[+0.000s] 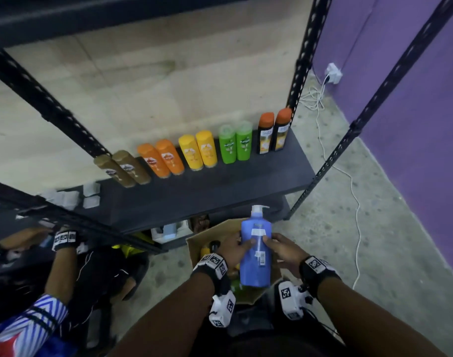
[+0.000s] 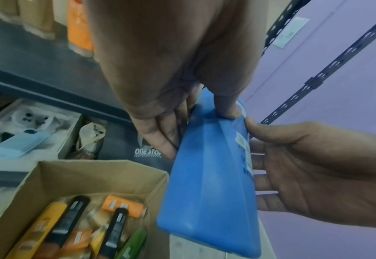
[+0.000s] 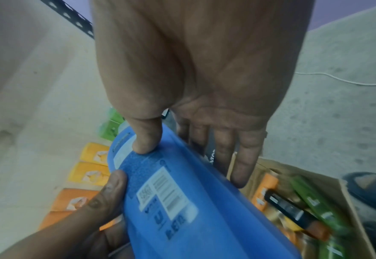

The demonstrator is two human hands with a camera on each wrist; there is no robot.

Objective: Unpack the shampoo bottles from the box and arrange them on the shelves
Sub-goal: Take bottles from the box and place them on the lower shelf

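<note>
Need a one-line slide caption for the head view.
Both hands hold a blue pump bottle above the box, before a shelf of paired bottles.

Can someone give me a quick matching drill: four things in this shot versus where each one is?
Things:
1. large blue pump bottle
2. pair of green shampoo bottles
3. open cardboard box
4. white wall plug

Places:
A. on the purple wall
B. standing on the dark shelf
C. between both hands
D. on the floor, bottles inside

Pairs: 1-C, 2-B, 3-D, 4-A
</note>
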